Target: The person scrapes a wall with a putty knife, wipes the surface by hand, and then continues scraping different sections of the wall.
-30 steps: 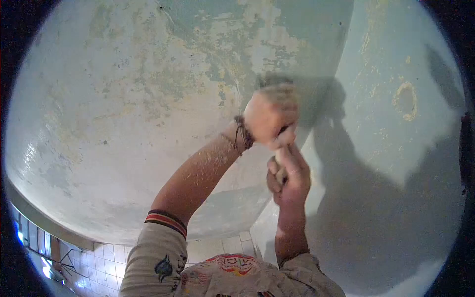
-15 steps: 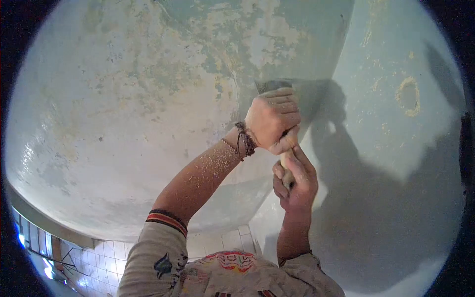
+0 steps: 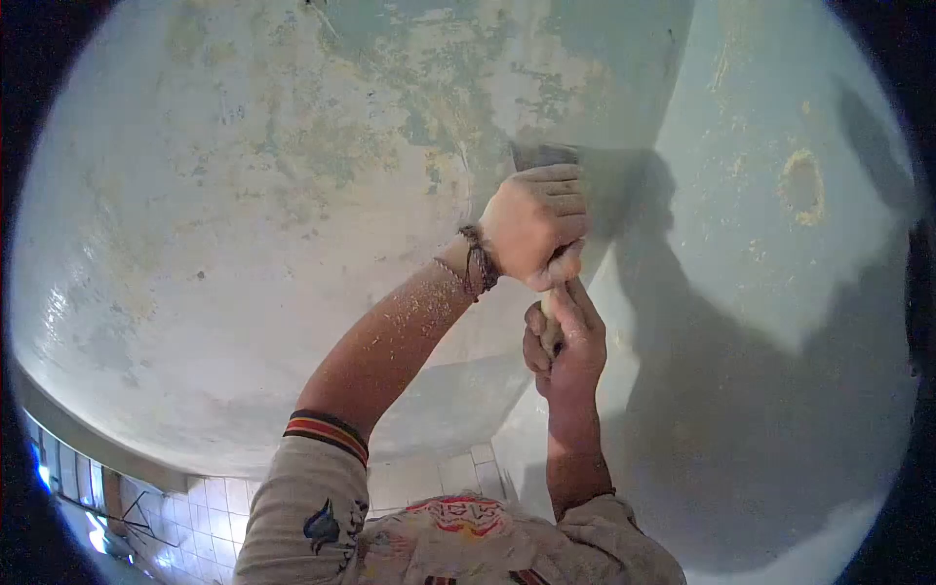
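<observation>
Both of my hands grip one scraper (image 3: pixel 544 155), its dark, wide blade held against the peeling wall. My left hand (image 3: pixel 534 226), with a braided bracelet at its wrist, is wrapped around the upper part, right behind the blade. Lower down, my right hand (image 3: pixel 571 341) closes on the pale handle, whose end shows between the fingers. Most of the handle is hidden by my hands. Around the blade, the wall (image 3: pixel 322 214) has patches of green paint and bare whitish plaster. Pale flakes dust my left forearm.
A second wall (image 3: pixel 721 244) meets this one at a corner just right of my hands and carries my shadow. A rough round patch (image 3: pixel 802 187) marks it. White tiles (image 3: pixel 210 497) and a dark thin-legged frame (image 3: pixel 144 517) are at the lower left.
Both hands and the scraper have shifted slightly up and left along the wall. The grip of each hand looks the same.
</observation>
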Available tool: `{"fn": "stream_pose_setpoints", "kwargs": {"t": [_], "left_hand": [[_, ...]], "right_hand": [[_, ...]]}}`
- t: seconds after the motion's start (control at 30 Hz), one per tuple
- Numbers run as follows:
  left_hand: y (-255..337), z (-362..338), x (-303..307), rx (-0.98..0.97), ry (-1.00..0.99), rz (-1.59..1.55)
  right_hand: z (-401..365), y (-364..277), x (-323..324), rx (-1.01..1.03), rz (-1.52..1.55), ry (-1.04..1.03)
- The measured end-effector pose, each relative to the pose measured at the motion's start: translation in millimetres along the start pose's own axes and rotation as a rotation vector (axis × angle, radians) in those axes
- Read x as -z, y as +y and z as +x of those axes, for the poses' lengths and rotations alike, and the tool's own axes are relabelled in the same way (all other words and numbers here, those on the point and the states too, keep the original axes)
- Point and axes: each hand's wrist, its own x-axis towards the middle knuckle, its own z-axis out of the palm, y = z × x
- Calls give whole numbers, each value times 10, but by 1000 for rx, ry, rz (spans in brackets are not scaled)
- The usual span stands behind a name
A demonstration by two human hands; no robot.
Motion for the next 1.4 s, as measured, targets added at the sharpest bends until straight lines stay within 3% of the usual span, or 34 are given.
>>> {"fn": "stream_pose_setpoints", "kwargs": {"t": [0.17, 0.27, 0.33, 0.43, 0.47, 0.57, 0.7, 0.77, 0.83, 0.97, 1.07, 1.17, 1.23, 1.4], "left_hand": [[-176, 374, 178, 7, -54, 59], [-176, 458, 242, 156, -179, 104], [-122, 254, 155, -40, -72, 62], [-231, 255, 127, -128, 39, 51], [-280, 384, 204, -65, -11, 85], [-510, 886, 435, 6, -29, 177], [-402, 831, 459, 27, -36, 211], [-293, 490, 409, -102, 109, 144], [-351, 405, 505, -128, 107, 124], [-442, 759, 862, 56, 12, 274], [-441, 743, 915, 49, 22, 269], [-331, 430, 779, -25, 111, 241], [-385, 432, 774, -151, 198, 206], [-400, 809, 1072, 94, 72, 265]], "right_hand": [[258, -306, -121, 92, 97, -110], [246, -319, -103, 76, 90, -107], [109, -176, -48, 26, 43, -59], [142, -149, -102, 50, 29, -2], [224, -297, -116, 89, 27, -92], [441, -743, -354, 152, 65, -108], [353, -736, -365, 179, 21, -108], [218, -458, -286, 84, -13, -90], [208, -421, -371, 99, -9, -104], [339, -804, -658, 170, -120, -168], [331, -782, -736, 229, -114, -214], [182, -499, -624, 180, -172, -119], [170, -489, -613, 143, -183, -134], [298, -909, -830, 167, -81, -252]]}}
